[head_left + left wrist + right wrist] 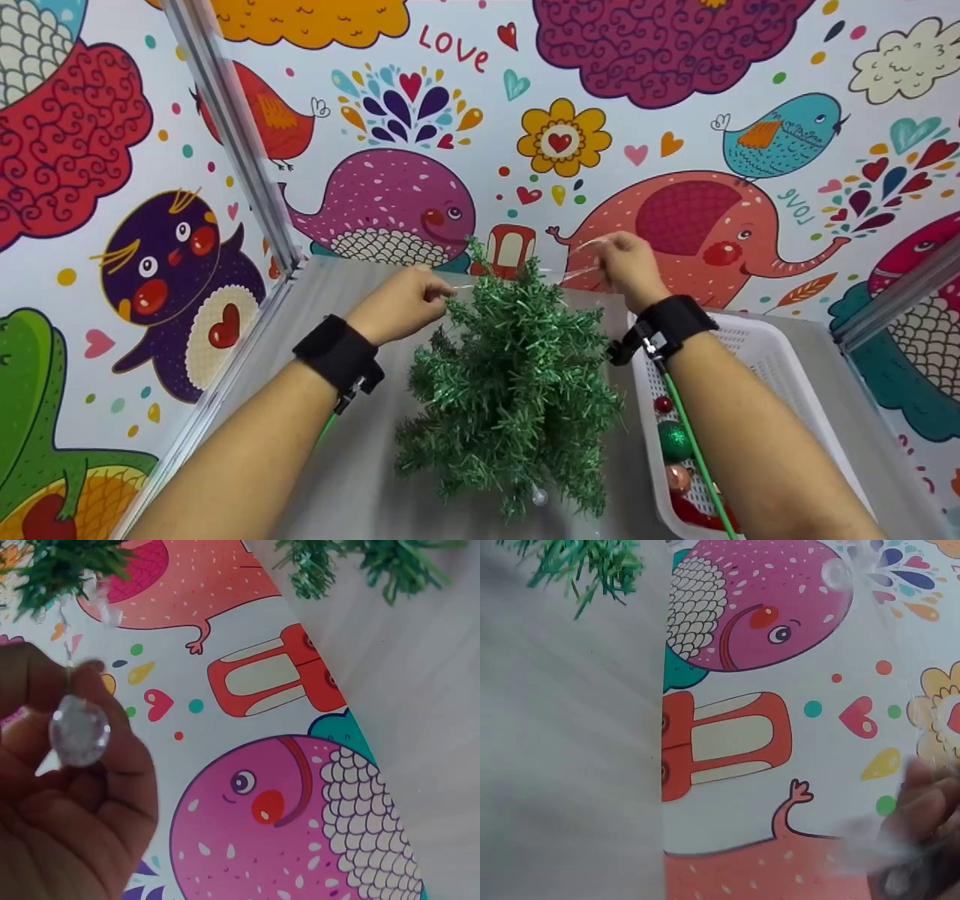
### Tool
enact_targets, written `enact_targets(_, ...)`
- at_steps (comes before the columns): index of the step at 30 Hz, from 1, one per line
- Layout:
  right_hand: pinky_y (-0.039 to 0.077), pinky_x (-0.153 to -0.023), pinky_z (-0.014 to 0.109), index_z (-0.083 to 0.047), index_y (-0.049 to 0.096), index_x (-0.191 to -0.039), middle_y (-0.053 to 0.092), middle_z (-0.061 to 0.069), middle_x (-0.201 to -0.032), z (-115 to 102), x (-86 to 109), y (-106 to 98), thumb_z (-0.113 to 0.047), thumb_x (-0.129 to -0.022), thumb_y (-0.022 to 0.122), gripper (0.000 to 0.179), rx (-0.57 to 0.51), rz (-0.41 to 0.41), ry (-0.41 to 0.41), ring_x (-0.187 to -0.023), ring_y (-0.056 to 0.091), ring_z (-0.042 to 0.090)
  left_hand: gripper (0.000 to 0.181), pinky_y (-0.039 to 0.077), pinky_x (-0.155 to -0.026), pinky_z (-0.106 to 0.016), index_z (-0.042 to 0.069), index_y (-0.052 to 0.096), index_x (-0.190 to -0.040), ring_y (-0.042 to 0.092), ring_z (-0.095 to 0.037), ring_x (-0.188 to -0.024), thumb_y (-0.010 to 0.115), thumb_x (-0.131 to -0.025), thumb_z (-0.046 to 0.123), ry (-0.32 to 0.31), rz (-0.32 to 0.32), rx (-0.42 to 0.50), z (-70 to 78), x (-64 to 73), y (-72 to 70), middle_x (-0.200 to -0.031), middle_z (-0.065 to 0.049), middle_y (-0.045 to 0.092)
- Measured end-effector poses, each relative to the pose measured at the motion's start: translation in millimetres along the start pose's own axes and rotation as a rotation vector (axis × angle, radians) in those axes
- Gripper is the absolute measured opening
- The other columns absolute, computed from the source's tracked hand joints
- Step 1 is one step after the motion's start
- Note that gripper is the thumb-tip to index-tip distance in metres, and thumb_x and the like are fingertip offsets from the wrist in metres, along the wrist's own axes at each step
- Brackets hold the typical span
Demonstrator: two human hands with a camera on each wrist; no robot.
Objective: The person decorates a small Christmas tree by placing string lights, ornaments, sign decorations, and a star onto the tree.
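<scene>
On either side of the tree [517, 367], the left hand [403, 304] and right hand [630, 268] pinch a clear string [580, 274] with curled fingers.

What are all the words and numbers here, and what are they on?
"LOVE", in red letters, on the patterned wall.
"LOVE", it seems, in smaller letters above the elephant's trunk, same wall.
Pink marks near the right edge: too unclear to read.
Green tree: no writing visible.

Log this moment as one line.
left hand: pinches clear strand | right hand: pinches clear strand | green tree: top between hands
</scene>
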State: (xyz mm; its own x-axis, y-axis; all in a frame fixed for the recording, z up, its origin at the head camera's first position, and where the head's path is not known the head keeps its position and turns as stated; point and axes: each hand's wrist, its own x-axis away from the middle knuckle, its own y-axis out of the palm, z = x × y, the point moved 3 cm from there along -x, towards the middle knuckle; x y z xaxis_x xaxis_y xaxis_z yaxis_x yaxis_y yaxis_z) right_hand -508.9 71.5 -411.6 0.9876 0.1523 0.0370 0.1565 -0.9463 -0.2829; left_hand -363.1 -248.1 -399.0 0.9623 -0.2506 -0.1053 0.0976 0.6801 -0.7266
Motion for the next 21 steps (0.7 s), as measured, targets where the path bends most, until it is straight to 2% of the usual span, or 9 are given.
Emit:
enact_targets(4, 0.053, -0.066, 0.025, -0.009, 0.057, -0.114, 0.055, -0.004, -0.072, 4.4, -3.7, -9.1, -0.016, -0.113, 0.039, 0.019, -0.287, 0.011, 0.13, -0.067, 0.058, 0.011, 0.038, 0.04, -0.072, -0.03, 0.005, 0.074, -0.127, 0.047, -0.016, -0.079, 0.05, -0.098, 0.002, -0.019, 0.013, 0.003, -7.3, 7.1, -0.8, -0.111, -0.013, 0.065)
enact_targets(7, 0.052, -0.066, 0.025, -0.014, 0.055, -0.118, 0.051, -0.004, -0.068, 5.1, -4.7, -13.3, -0.016, -0.114, 0.036, 0.02, -0.486, 0.009, 0.186, -0.065, 0.056, 0.011, 0.038, 0.041, -0.073, -0.031, 0.006, 0.074, -0.128, 0.049, -0.018, -0.082, 0.048, -0.1, 0.002, -0.045, 0.01, 0.006, -11.2, 10.2, -0.5, -0.11, -0.013, 0.063)
enact_targets(10, 0.051, -0.062, 0.024, -0.017, 0.056, -0.124, 0.055, -0.003, -0.068, 1.6, -3.5, -17.7, -0.015, -0.114, 0.035, 0.024, -0.628, 0.055, 0.145, -0.058, 0.05, 0.01, 0.039, 0.044, -0.075, -0.031, 0.006, 0.072, -0.13, 0.052, -0.019, -0.084, 0.047, -0.101, 0.002, -0.054, 0.021, -0.01, -13.3, 11.0, 0.6, -0.113, -0.015, 0.064)
enact_targets(13, 0.053, -0.061, 0.024, -0.015, 0.058, -0.131, 0.064, -0.001, -0.075, -5.2, -2.0, -21.7, -0.01, -0.112, 0.034, 0.031, -0.729, 0.093, 0.036, -0.058, 0.052, 0.011, 0.043, 0.043, -0.073, -0.031, 0.005, 0.066, -0.138, 0.051, -0.018, -0.079, 0.046, -0.1, 0.003, -0.073, 0.031, -0.008, -15.1, 12.2, 1.7, -0.127, -0.019, 0.063)
enact_targets(15, 0.056, -0.069, 0.024, -0.011, 0.057, -0.135, 0.069, 0.001, -0.087, -11.1, -0.2, -24.6, -0.004, -0.109, 0.033, 0.035, -0.701, 0.083, -0.055, -0.069, 0.062, 0.013, 0.046, 0.043, -0.072, -0.029, 0.004, 0.061, -0.143, 0.049, -0.015, -0.073, 0.046, -0.099, 0.003, -0.092, 0.038, 0.001, -16.2, 13.4, 2.7, -0.139, -0.02, 0.059)
enact_targets(17, 0.058, -0.08, 0.025, -0.008, 0.056, -0.137, 0.073, 0.002, -0.1, -18.2, 2.7, -27.3, 0.0, -0.107, 0.035, 0.037, -0.577, 0.059, -0.132, -0.087, 0.069, 0.015, 0.048, 0.043, -0.068, -0.03, 0.003, 0.058, -0.146, 0.045, -0.015, -0.067, 0.046, -0.1, 0.005, -0.116, 0.062, 0.009, -17.5, 14.3, 3.2, -0.142, -0.021, 0.057)
enact_targets(19, 0.058, -0.087, 0.023, -0.006, 0.057, -0.134, 0.074, 0.002, -0.109, -26.5, 6.6, -29.1, -0.004, -0.107, 0.042, 0.03, -0.361, 0.044, -0.197, -0.1, 0.071, 0.017, 0.042, 0.046, -0.069, -0.03, 0.003, 0.061, -0.143, 0.049, -0.014, -0.069, 0.05, -0.103, 0.009, -0.129, 0.128, 0.005, -18.8, 15.0, 2.3, -0.135, -0.02, 0.061)
enact_targets(21, 0.059, -0.084, 0.022, -0.005, 0.063, -0.123, 0.075, 0.0, -0.103, -36.5, 11.4, -29.3, -0.017, -0.108, 0.053, 0.021, -0.107, 0.047, -0.234, -0.096, 0.072, 0.015, 0.034, 0.049, -0.072, -0.032, 0.003, 0.068, -0.135, 0.055, -0.017, -0.074, 0.056, -0.105, 0.013, -0.137, 0.217, 0.017, -20.2, 15.6, 0.6, -0.123, -0.017, 0.066)
